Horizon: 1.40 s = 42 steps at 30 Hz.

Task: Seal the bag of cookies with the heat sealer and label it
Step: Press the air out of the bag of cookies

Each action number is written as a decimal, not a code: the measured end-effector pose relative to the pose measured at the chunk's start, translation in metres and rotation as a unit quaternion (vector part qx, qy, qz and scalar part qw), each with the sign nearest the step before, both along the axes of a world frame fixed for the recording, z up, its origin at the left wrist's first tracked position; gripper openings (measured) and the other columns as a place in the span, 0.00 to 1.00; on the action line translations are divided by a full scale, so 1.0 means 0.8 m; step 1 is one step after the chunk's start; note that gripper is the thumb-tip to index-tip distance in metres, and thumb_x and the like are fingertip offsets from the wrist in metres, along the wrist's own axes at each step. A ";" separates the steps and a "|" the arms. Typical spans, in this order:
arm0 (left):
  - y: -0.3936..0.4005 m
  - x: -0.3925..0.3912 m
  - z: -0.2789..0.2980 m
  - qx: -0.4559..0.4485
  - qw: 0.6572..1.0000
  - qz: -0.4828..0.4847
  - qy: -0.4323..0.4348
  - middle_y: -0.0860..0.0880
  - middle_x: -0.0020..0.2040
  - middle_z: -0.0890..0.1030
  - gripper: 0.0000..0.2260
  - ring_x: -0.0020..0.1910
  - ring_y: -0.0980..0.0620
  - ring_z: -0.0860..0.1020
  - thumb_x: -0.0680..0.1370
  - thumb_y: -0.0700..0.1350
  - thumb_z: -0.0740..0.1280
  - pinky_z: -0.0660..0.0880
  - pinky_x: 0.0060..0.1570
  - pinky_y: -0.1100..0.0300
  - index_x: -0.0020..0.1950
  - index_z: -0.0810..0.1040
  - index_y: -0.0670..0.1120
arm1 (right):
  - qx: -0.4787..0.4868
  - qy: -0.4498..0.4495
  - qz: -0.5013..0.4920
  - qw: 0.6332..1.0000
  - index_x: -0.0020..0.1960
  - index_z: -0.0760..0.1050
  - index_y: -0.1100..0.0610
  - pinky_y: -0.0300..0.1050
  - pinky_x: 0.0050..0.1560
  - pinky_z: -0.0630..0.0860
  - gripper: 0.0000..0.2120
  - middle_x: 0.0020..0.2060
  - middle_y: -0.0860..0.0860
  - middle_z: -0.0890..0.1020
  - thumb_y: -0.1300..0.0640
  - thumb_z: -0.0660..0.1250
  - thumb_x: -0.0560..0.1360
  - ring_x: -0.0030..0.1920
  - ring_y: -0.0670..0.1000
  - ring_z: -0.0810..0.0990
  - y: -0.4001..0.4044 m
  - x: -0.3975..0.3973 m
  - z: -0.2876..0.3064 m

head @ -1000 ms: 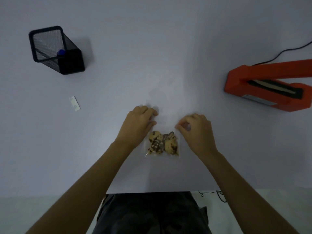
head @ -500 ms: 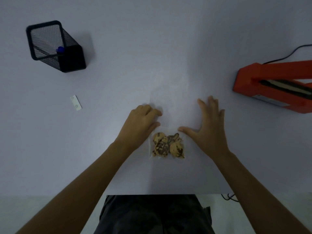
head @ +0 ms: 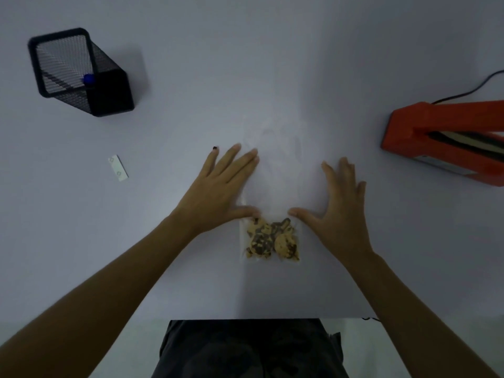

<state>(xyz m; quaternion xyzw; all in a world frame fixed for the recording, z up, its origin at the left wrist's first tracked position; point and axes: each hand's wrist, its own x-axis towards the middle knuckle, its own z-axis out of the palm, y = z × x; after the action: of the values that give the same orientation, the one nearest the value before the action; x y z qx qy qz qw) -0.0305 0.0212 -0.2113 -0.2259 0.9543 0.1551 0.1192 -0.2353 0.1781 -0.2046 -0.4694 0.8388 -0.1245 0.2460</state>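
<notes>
**Bag flattened, sealing and labelling not yet begun**

The task looks to be at its opening stage. The clear bag of cookies (head: 270, 236) lies flat on the tabletop (head: 191, 91) close to the near edge, directly in front of the person, and its empty upper part stretches away from them. That part is so transparent that its far end is hard to trace. The cookies (head: 268, 240) are bunched at the near end: several pale rounds with dark chocolate patches, overlapping one another.

The left hand (head: 223, 186) lies flat with straight fingers (head: 234, 162) along the bag's left edge, and the right hand (head: 334, 203) lies flat just beside its right edge. Both thumbs point inward and touch the film just above the cookies. Neither hand grasps anything; both are released and pressing.

The orange heat sealer (head: 441, 140) sits well apart at the right edge of view, its arm raised. The small white label (head: 118, 167) lies untouched on the left, near a black mesh pen holder (head: 81, 72). Judging from this, carrying the bag to the sealer, sealing it and labelling it all remain.
</notes>
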 end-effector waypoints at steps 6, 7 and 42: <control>-0.001 0.000 -0.008 -0.014 1.000 -0.002 -0.028 0.47 0.78 0.44 0.45 0.77 0.45 0.43 0.73 0.73 0.52 0.47 0.74 0.40 0.78 0.44 0.44 | -0.012 0.040 0.055 0.998 0.78 0.49 0.59 0.55 0.76 0.39 0.42 0.78 0.57 0.50 0.42 0.67 0.74 0.78 0.55 0.44 -0.015 0.011 0.007; -0.001 0.000 -0.008 -0.014 0.999 -0.002 -0.028 0.47 0.78 0.44 0.45 0.77 0.46 0.43 0.73 0.73 0.51 0.47 0.74 0.40 0.78 0.44 0.44 | -0.027 0.049 0.080 0.995 0.78 0.49 0.60 0.55 0.76 0.39 0.39 0.78 0.57 0.51 0.45 0.64 0.77 0.78 0.55 0.45 -0.023 0.018 0.007; 0.012 -0.065 -0.005 0.014 0.990 0.103 0.097 0.40 0.77 0.50 0.27 0.77 0.46 0.48 0.78 0.46 0.47 0.45 0.75 0.46 0.76 0.48 0.38 | 0.023 0.201 0.086 0.976 0.78 0.48 0.57 0.68 0.73 0.45 0.28 0.78 0.53 0.52 0.45 0.44 0.83 0.77 0.60 0.47 -0.109 0.013 -0.037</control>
<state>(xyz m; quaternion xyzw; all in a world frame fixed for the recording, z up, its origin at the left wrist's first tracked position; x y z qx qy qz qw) -0.0826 0.0311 -0.2149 -0.3050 0.9307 0.2014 0.0123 -0.2248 0.0912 -0.2341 -0.5498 0.8300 0.0134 0.0929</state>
